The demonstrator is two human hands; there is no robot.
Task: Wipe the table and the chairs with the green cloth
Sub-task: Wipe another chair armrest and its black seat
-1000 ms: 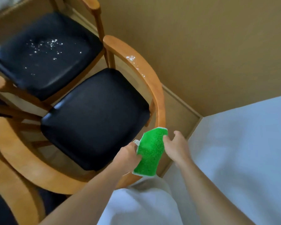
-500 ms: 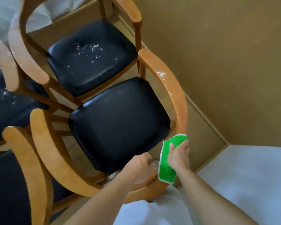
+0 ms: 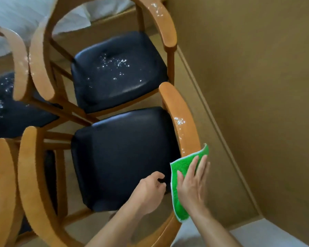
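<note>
Under the right hand [image 3: 192, 186] sits the green cloth [image 3: 182, 168], pressed flat on the curved wooden armrest [image 3: 181, 120] of the nearest chair, fingers [image 3: 198, 166] straight and spread, not curled round it. So it's the chair-wiping step, working on this rail. Just ahead of the fingertips, further up the rail, there's a patch of white specks [image 3: 179, 121] not yet reached, so I'd guess the next move is sliding the cloth forward along the curve while keeping pressure on. The left hand [image 3: 150, 188] hovers loosely curled over the black seat [image 3: 121, 154], holding nothing as far as I can tell. The chair behind has a speckled seat [image 3: 114, 68] too.
</note>
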